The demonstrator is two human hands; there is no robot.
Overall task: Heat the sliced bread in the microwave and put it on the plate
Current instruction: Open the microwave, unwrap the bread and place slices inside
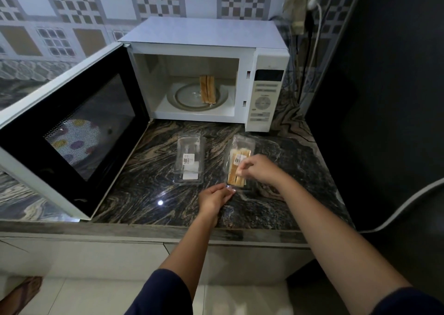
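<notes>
Marble counter (149,194), bread pack (241,146) — barcode sticker (239,159), illegible

l hand (214,198) pinching, r hand (259,168) pinching

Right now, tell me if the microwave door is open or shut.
Open. The door is swung wide to the left, leaving the inside of the microwave exposed, with bread slices on the plate in it.
</notes>
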